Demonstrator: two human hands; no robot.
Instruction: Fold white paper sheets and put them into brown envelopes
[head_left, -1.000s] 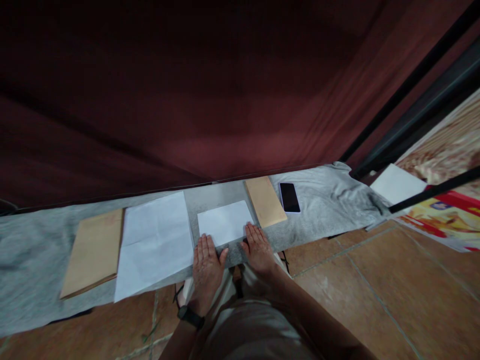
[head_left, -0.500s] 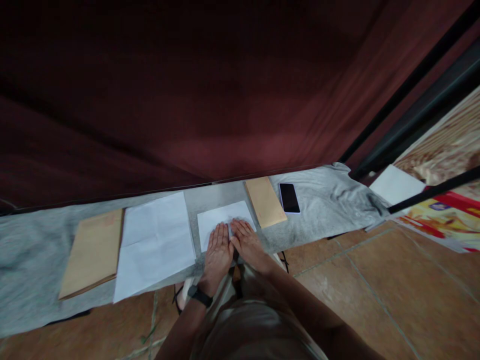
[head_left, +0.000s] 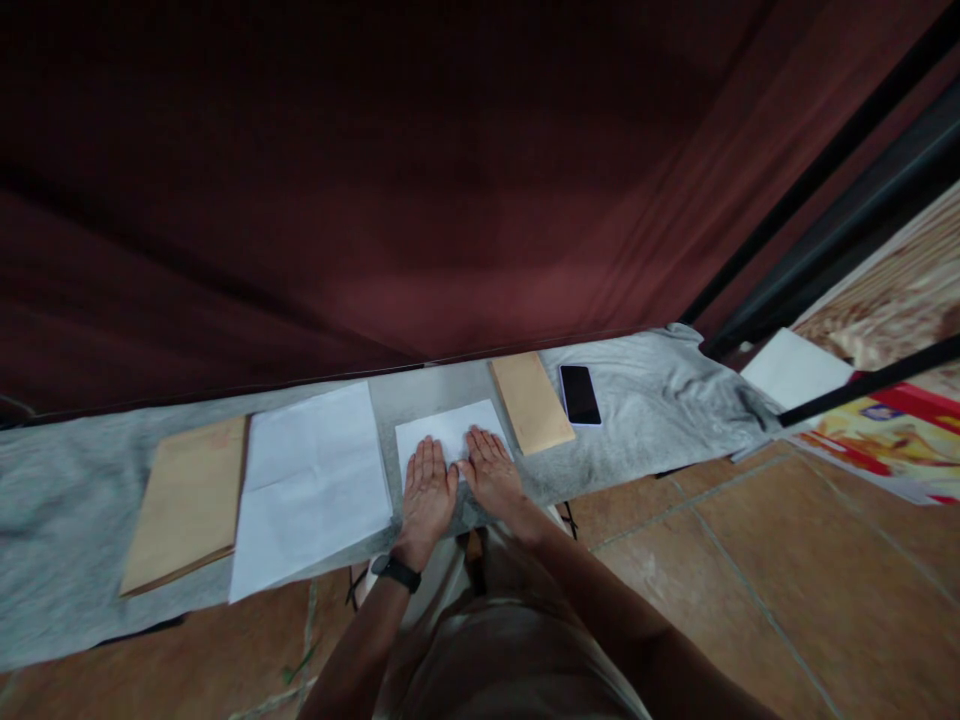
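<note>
A small folded white paper (head_left: 448, 425) lies on the grey cloth (head_left: 645, 405) that covers a low narrow surface. My left hand (head_left: 427, 487) and my right hand (head_left: 490, 470) both press flat on this paper, palms down, fingers together and pointing away from me, side by side and almost touching. Their palms hide the paper's near half. A black watch sits on my left wrist. To the right of the paper lies a small brown envelope (head_left: 531, 402).
A larger creased white sheet (head_left: 310, 482) and a big brown envelope (head_left: 187, 502) lie left of the hands. A black phone (head_left: 579, 394) rests right of the small envelope. Dark red fabric hangs behind. Tiled floor, black bars and another white sheet (head_left: 793, 367) are at the right.
Both hands slid from the paper's near edge and corners onto its middle, coming together side by side, then moved slightly farther up the paper.
</note>
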